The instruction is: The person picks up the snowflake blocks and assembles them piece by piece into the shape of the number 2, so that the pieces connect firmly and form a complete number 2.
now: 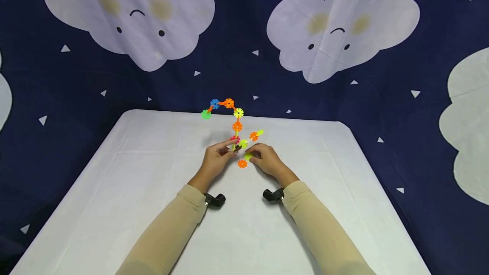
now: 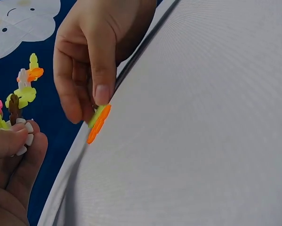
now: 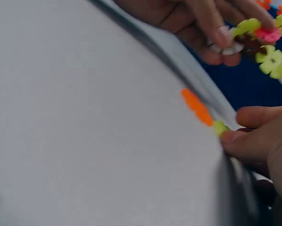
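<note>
My left hand [image 1: 215,158] pinches a white notched plastic disc [image 2: 29,127] that belongs to a chain of linked snowflake discs. Next to that disc come a brown disc [image 2: 14,109] and a pink disc [image 1: 235,139]. From there one arm of the chain curves up and left to a blue disc [image 1: 214,104] and a green disc [image 1: 206,114]. A shorter branch runs right, ending past an orange disc [image 1: 254,136]. Between thumb and fingers, my right hand [image 1: 267,160] pinches a yellow-green disc [image 3: 220,128]. Against it sits another orange disc [image 2: 99,124], close over the table.
Both hands are over a table with a white cloth [image 1: 153,173]. Behind its far edge hangs a dark blue curtain [image 1: 237,63] printed with clouds and small triangles. A black wrist camera [image 1: 215,200] is strapped at the left cuff, another [image 1: 273,195] at the right.
</note>
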`<state>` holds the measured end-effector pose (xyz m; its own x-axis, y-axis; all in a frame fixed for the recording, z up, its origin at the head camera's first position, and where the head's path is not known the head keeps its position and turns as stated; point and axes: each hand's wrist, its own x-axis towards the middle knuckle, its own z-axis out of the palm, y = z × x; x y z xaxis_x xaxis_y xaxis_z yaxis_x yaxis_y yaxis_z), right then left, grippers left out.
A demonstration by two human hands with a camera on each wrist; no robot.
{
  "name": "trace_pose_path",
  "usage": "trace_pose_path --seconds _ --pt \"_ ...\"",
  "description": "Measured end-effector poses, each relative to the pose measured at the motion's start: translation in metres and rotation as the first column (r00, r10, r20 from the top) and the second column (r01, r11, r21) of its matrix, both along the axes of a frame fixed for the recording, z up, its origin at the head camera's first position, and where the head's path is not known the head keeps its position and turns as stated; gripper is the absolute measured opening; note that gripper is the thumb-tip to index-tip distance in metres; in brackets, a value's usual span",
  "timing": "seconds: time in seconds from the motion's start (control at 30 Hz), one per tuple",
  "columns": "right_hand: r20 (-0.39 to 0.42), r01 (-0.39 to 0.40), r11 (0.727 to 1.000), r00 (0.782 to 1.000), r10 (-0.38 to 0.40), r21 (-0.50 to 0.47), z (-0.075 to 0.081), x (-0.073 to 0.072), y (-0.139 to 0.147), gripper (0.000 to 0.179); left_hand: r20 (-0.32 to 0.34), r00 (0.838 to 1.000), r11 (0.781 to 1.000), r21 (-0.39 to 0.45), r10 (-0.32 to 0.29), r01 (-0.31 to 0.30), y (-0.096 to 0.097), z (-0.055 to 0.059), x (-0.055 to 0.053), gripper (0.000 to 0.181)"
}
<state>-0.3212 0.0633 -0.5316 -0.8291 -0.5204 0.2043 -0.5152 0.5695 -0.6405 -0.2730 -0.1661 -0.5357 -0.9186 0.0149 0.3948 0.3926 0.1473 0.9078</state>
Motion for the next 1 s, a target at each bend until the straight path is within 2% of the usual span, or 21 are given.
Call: trace_pose_path --seconds 0.2,0.33,0.37,0.43,0.5,0.6,0.67,0.83,1.0 --pt "0.103 0.018 0.994 0.995 -0.007 -0.107 0.001 0.008 0.018 0.015 -0.01 1.0 1.0 -0.016 -0.001 0.001 0.004 -0.001 0.0 0.045" --pt "0.179 0.088 0.965 0.983 -0.044 -0.246 -0.001 0.01 0.041 0.015 -0.007 1.0 0.999 -0.027 -0.024 0.023 0.005 0.0 0.001 0.045" --pt "0.203 0.12 0.951 0.977 -0.063 -0.283 0.0 0.01 0.047 0.016 -0.003 0.999 0.999 -0.029 -0.032 0.031 0.005 0.0 0.001 0.044" --pt "0.261 0.201 0.902 0.96 -0.104 -0.381 0.002 0.011 0.058 0.018 0.002 0.999 0.998 -0.042 -0.05 0.05 0.005 0.001 0.002 0.044" --pt "0.31 0.263 0.823 0.944 -0.112 -0.503 0.007 0.011 0.065 0.021 0.007 0.997 0.995 -0.053 -0.079 0.08 0.004 0.001 0.002 0.043" --pt "0.319 0.287 0.706 0.943 -0.09 -0.648 0.012 0.01 0.071 0.024 0.012 0.994 0.991 -0.074 -0.112 0.112 0.002 0.0 0.002 0.042" --pt "0.307 0.275 0.655 0.949 -0.068 -0.704 0.015 0.009 0.071 0.026 0.015 0.992 0.988 -0.086 -0.128 0.129 0.001 0.0 0.002 0.042" --pt "0.277 0.256 0.607 0.959 -0.061 -0.752 0.017 0.009 0.069 0.029 0.022 0.991 0.983 -0.125 -0.131 0.133 0.002 -0.001 0.002 0.039" --pt "0.272 0.264 0.6 0.959 -0.079 -0.755 0.016 0.011 0.067 0.029 0.033 0.987 0.978 -0.131 -0.159 0.161 0.006 -0.001 0.002 0.038"
